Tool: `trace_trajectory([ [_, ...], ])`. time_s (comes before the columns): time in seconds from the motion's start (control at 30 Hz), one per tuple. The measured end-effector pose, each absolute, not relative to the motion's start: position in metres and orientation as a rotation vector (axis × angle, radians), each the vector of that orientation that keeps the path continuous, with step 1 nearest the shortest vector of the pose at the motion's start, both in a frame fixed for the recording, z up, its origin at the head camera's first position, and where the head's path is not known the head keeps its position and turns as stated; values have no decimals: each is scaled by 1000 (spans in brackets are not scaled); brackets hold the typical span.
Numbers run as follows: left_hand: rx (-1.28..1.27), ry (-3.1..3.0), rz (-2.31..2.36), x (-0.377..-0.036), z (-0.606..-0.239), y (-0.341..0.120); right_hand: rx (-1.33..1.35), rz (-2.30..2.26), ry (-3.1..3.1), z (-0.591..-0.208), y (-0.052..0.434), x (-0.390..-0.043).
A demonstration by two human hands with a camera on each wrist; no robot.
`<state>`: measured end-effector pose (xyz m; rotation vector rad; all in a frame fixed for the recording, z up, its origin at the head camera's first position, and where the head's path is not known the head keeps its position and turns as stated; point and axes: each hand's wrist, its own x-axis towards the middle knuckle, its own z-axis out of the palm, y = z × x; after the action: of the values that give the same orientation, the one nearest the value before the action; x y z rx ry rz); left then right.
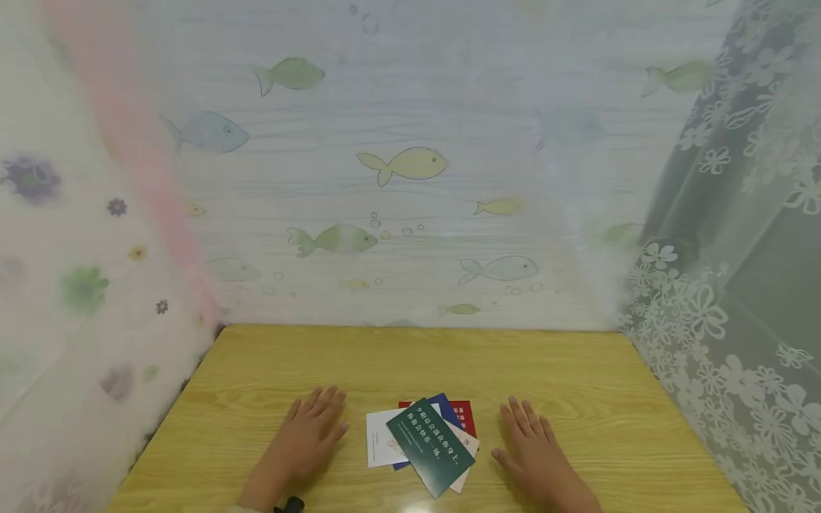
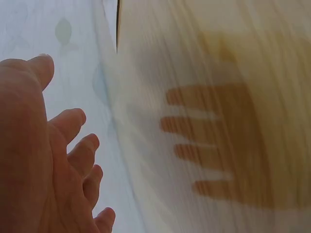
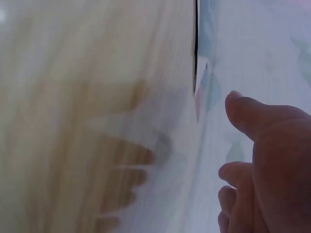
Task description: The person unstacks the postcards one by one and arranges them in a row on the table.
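Note:
A fanned stack of cards lies between the two hands in the head view. On top is a dark green card [image 1: 431, 456] with white lettering, set at a slant. From under it show a white card [image 1: 378, 442] on the left, a blue card [image 1: 444, 402], a red card [image 1: 463, 412] at the back and a pale pink card [image 1: 470, 442] on the right. To the left of the cards, my left hand [image 1: 308, 438] is palm down with fingers spread and holds nothing. My right hand [image 1: 535, 450] mirrors it on the right, also with nothing in it.
The wooden table [image 1: 269, 356] is glossy, and both wrist views show the hands reflected in it. Behind it hangs a fish-print curtain [image 1: 410, 285]. Floral cloth [image 1: 83, 342] closes the left side, white lace [image 1: 699, 370] the right. A black band [image 1: 291, 505] sits at the left wrist.

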<state>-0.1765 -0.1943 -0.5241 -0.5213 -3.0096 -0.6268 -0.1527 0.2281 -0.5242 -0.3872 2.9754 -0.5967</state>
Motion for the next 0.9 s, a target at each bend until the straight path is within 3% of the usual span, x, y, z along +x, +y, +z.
trace_trajectory([
  [0.37, -708, -3008, -601, -174, -528, -152, -598, -621, 2856, -531, 197, -132],
  [0.9, -787, -3101, -577, -172, -528, -117, -687, -515, 2752, -535, 168, -120],
])
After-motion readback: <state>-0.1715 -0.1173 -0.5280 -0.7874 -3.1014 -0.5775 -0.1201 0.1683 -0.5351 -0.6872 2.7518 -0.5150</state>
